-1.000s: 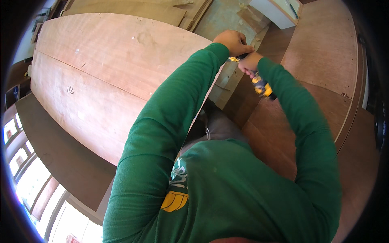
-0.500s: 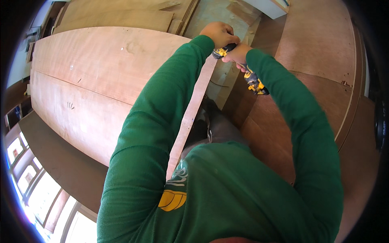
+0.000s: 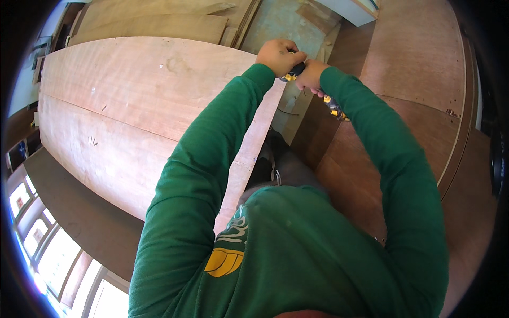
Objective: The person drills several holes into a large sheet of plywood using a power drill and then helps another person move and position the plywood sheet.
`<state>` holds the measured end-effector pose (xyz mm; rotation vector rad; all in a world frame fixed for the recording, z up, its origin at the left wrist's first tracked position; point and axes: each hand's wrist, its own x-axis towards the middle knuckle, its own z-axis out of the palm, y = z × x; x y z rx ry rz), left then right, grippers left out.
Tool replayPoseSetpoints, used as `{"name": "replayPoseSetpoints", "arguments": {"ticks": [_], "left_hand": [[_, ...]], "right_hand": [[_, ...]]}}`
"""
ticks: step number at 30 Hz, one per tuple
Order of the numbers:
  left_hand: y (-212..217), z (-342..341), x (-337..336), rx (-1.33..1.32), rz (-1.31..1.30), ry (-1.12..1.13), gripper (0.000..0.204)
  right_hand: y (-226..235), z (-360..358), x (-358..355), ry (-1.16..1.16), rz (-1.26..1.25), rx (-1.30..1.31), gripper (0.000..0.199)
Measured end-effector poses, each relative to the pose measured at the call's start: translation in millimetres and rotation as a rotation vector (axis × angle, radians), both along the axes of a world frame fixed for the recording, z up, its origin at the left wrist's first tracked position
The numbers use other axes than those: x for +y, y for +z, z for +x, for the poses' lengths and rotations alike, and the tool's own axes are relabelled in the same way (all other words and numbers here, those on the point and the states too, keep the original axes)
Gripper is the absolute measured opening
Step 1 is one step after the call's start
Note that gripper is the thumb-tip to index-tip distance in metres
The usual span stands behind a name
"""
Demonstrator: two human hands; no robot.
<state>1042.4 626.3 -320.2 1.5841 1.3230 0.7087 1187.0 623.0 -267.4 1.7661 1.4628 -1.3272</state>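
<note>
Both hands work together at the far edge of a large plywood sheet (image 3: 143, 106). The left hand (image 3: 278, 54) is closed in a fist around the dark front end of a black-and-yellow hand tool (image 3: 313, 87), knuckles up, resting at the sheet's right-hand corner. The right hand (image 3: 310, 77) is closed around the same tool just behind it, touching the left hand; the yellow-and-black rear of the tool juts out below the right wrist. The working end is hidden under the fingers, so the kind of tool cannot be told.

Step in hand, as judged: a two-handed cut or trim along the right edge of the sheet, near its far corner. The next move appears to call for steady downward pressure and a straight line kept along that edge, with the arms already stretched well out.

Materials: the sheet is reddish-brown veneer, flat, matt, with faint grain, a few pale specks, a round stain near the far edge and some short scratch marks near the middle left. A seam line runs along its length. Its right edge shows pale and thin. A second brown board (image 3: 413, 69) lies to the right, apart from the first, with a gap between them in which a grey-green floor (image 3: 286, 24) shows. More pale boards (image 3: 154, 21) are stacked beyond. Both sleeves are green knitted fabric.
</note>
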Motion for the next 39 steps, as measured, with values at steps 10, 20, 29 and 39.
{"name": "replayPoseSetpoints", "arguments": {"ticks": [10, 20, 29, 39], "left_hand": [[4.2, 6.9, 5.6, 0.032, 0.008, -0.031, 0.038], [1.3, 10.1, 9.3, 0.070, 0.047, -0.085, 0.037], [7.7, 6.1, 8.6, 0.047, -0.011, -0.133, 0.037], [5.0, 4.4, 5.3, 0.025, 0.030, -0.110, 0.036]], "right_hand": [[-14.9, 12.2, -2.3, -0.059, -0.006, 0.054, 0.019], [-15.7, 15.4, -4.6, -0.084, -0.012, 0.090, 0.022], [-13.0, 10.5, -13.5, -0.151, -0.013, 0.084, 0.024], [-18.2, 9.4, -11.1, -0.115, -0.031, 0.065, 0.026]]}}
